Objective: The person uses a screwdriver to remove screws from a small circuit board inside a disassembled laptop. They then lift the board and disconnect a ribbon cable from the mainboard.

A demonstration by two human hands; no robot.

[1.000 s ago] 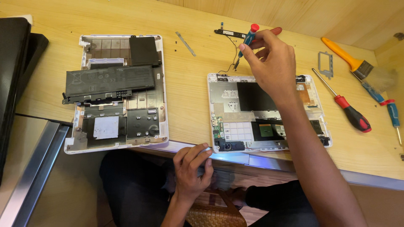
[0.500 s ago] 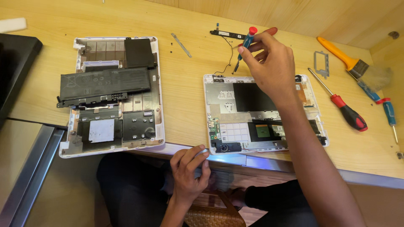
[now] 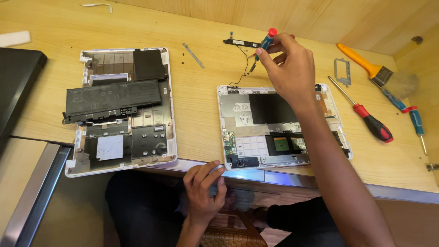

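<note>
My right hand is pinched round a small blue screwdriver w/ red cap, held over the worktop just behind the top edge of the right-hand open laptop base. Vs half a sec ago the hand has barely shifted: same grip, same spot by the thin black strip part w/ its wire trailing down toward the base. So I'd judge I'm paused mid-step, tool not yet on a screw. My view has dipped closer, tho.

Screwdriver long axis runs diagonal: red cap up and away from me to the right, tip down-left toward the wire, near the strip but I can't tell if it touches.

My left hand sits at the worktop's front edge, fingers curled loose, thumb side by the base's front corner; holding nothing I can see. It's edged a bit nearer that corner than before.

Other open base w/ loose black battery lies well apart to the left. Red-handled screwdriver and orange brush lie to the right
</note>
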